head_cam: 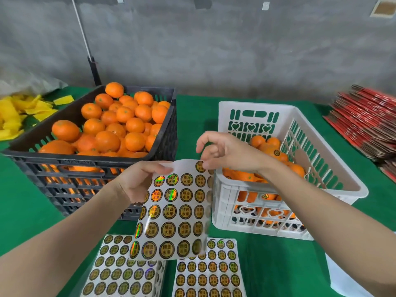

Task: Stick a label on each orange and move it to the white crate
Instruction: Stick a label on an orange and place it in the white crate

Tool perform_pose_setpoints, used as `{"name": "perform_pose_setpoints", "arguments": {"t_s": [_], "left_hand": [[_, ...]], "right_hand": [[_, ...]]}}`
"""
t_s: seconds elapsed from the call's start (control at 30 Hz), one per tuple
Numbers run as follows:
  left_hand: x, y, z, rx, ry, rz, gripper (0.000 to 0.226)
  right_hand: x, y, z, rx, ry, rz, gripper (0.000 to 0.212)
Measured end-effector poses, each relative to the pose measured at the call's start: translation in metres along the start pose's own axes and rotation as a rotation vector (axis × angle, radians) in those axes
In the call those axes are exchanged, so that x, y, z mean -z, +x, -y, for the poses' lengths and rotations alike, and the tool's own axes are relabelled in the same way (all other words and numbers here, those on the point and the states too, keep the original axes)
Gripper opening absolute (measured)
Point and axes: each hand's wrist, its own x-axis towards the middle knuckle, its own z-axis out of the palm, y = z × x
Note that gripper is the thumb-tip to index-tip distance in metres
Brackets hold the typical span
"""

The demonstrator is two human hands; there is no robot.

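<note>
Left grip (pixel 137 179) holds the sheet (pixel 171 213) up, right grip (pixel 227 153) pinches the top label (pixel 200 166). I'd peel slow so it doesn't curl. Oranges (pixel 107 142) sit in the black crate (pixel 85 162), left of the white crate (pixel 225 202).

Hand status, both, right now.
Left hand: grips the held-up label sheet by its top left edge.
Right hand: pinches a round label at the sheet's top right corner.
</note>
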Motion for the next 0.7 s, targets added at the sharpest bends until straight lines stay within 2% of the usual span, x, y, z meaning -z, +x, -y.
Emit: {"name": "perform_pose_setpoints", "arguments": {"t_s": [0.07,0.17,0.2,0.27,0.37,0.43,0.53,0.7], "left_hand": [[-0.002,-0.002,-0.003,-0.012,0.153,-0.035,0.072],[-0.005,-0.003,-0.013,-0.063,0.498,-0.184,0.107],[-0.008,-0.002,-0.017,-0.085,0.598,-0.193,0.109],[-0.018,-0.001,-0.023,-0.131,0.720,-0.178,0.095],[-0.028,0.003,-0.022,-0.173,0.709,-0.194,0.041],[-0.028,0.005,-0.017,-0.123,0.683,-0.172,0.017],[-0.025,0.001,-0.009,-0.005,0.568,-0.085,0.009],[-0.019,-0.002,-0.002,0.102,0.333,-0.033,0.021]], "right_hand": [[-0.003,-0.003,0.000,-0.006,-0.037,-0.003,0.025],[-0.008,-0.007,-0.001,-0.015,-0.069,0.014,0.023],[-0.011,-0.008,-0.002,-0.022,-0.073,0.019,0.022],[-0.017,-0.009,-0.004,-0.029,-0.067,0.020,0.021],[-0.027,-0.010,-0.006,-0.021,-0.033,-0.009,0.020],[-0.033,-0.011,-0.008,0.010,-0.046,-0.046,0.018],[-0.041,-0.013,-0.011,0.044,-0.044,-0.106,0.015],[-0.056,-0.017,-0.013,0.136,-0.182,-0.179,0.015]]}}
